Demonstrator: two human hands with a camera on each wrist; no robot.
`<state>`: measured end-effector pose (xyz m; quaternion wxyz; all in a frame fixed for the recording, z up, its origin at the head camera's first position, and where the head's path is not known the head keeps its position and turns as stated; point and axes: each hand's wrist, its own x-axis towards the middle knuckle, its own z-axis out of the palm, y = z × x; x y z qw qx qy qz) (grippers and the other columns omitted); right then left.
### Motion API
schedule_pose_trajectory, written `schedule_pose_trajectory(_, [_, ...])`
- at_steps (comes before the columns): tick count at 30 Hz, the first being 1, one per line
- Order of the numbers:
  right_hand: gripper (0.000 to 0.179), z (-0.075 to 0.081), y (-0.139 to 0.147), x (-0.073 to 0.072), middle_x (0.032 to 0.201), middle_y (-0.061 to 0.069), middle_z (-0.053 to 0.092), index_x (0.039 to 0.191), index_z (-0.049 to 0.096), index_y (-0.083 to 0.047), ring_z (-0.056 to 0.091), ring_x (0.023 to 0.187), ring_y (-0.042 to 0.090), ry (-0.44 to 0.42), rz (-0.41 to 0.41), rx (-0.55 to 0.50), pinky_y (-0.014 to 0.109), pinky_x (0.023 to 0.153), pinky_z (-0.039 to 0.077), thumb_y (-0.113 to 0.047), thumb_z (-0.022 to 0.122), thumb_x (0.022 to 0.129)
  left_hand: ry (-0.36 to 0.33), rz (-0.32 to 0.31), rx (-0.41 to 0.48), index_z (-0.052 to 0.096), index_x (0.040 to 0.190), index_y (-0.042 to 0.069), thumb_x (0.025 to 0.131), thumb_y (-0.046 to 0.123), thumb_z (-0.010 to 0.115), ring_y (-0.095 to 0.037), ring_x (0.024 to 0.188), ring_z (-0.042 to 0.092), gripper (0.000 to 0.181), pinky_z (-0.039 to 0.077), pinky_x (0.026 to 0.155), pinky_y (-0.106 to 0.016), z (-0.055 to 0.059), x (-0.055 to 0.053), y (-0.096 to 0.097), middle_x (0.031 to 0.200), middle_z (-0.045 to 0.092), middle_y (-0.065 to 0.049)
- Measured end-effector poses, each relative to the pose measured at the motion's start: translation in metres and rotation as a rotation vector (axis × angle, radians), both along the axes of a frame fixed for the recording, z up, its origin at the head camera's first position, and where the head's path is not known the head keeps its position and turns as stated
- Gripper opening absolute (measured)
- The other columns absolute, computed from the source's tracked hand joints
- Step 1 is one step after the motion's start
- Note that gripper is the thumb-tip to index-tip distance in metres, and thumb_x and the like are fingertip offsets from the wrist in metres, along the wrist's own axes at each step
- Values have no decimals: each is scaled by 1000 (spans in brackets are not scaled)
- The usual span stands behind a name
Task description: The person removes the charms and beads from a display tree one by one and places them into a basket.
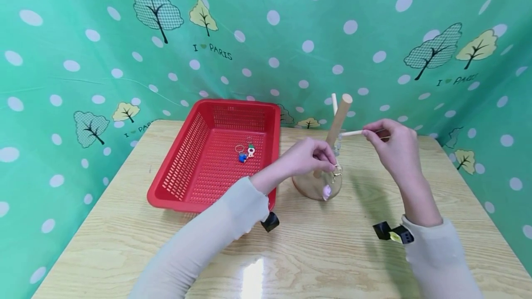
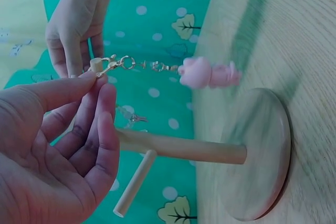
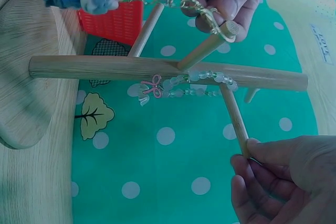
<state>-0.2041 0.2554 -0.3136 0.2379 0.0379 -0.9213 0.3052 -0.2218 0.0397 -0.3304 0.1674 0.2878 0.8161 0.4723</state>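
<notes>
Gold clasp [image 2: 111,65] pinched in left fingers [image 2: 108,132], wooden peg [image 3: 235,116] gripped in right fingers [image 3: 256,186]

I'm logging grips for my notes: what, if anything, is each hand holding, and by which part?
The left hand pinches the figure keychain by its gold clasp. The right hand pinches a peg of the wooden stand by its outer end.

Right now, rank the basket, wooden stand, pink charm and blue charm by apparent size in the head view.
1. Basket
2. Wooden stand
3. Pink charm and blue charm: too alike to rank
</notes>
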Motion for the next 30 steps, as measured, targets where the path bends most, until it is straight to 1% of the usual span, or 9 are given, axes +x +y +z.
schedule_pose_trajectory(1, [20, 0, 0, 0, 96, 19, 74, 103, 74, -2, 54, 72, -7, -1, -2, 2, 0, 61, 39, -19, 69, 95, 5, -11, 2, 72, 93, 6, 90, 8, 73, -7, 75, 63, 4, 48, 70, -13, 0, 0, 0, 86, 73, -5])
schedule_pose_trajectory(6, [21, 0, 0, 1, 96, 20, 74, 103, 74, -1, 50, 71, -10, -1, -1, 5, 1, 61, 39, -19, 68, 95, 7, -55, 21, 72, 94, 4, 91, 7, 72, -7, 74, 62, 4, 48, 67, -13, 1, 2, -1, 86, 72, -6])
schedule_pose_trajectory(12, [21, 1, 0, 2, 95, 20, 74, 103, 74, -1, 47, 69, -16, 2, -2, 8, 0, 61, 39, -20, 69, 95, 15, -65, 33, 71, 96, 5, 91, 7, 71, -6, 78, 61, 5, 50, 72, -14, 5, 4, -6, 90, 72, -6])
schedule_pose_trajectory(14, [21, 1, 0, 1, 95, 20, 74, 103, 74, -1, 47, 70, -15, 2, -2, 9, 0, 62, 38, -20, 69, 95, 15, -65, 42, 70, 97, 4, 91, 6, 70, -7, 80, 62, 6, 51, 75, -14, 8, 4, -8, 93, 72, -8])
schedule_pose_trajectory(17, [21, 1, 0, 1, 96, 20, 74, 103, 74, -1, 54, 72, -6, 0, -8, 15, 0, 62, 38, -20, 68, 95, 11, -64, 57, 70, 99, 3, 92, 5, 69, -9, 84, 63, 8, 52, 79, -14, 13, 4, -13, 97, 72, -10])
schedule_pose_trajectory(20, [21, 1, 0, 2, 96, 20, 74, 104, 74, -1, 64, 77, 13, -7, -13, 18, 0, 62, 38, -20, 68, 96, 8, -61, 83, 69, 101, 1, 92, 5, 69, -11, 86, 64, 10, 53, 81, -15, 16, 3, -18, 100, 72, -12])
schedule_pose_trajectory(23, [21, 1, -1, 2, 97, 20, 74, 104, 73, -1, 68, 84, 28, -14, -14, 16, 0, 62, 37, -19, 67, 96, 11, -45, 103, 69, 101, 1, 92, 6, 70, -12, 87, 65, 10, 54, 83, -16, 18, 1, -24, 99, 71, -12])
schedule_pose_trajectory(25, [22, 1, -1, 3, 98, 21, 74, 105, 73, -1, 69, 86, 30, -19, -13, 14, 0, 63, 37, -20, 66, 96, 15, -30, 112, 69, 100, 2, 92, 6, 70, -12, 87, 66, 10, 54, 84, -17, 21, 0, -28, 97, 70, -11])
schedule_pose_trajectory(30, [22, 1, -1, 3, 98, 21, 73, 105, 73, -1, 69, 86, 31, -23, -8, 14, 0, 63, 36, -20, 66, 97, 27, 19, 120, 69, 99, 4, 91, 7, 71, -16, 87, 69, 8, 55, 86, -20, 29, -2, -41, 93, 70, -9])
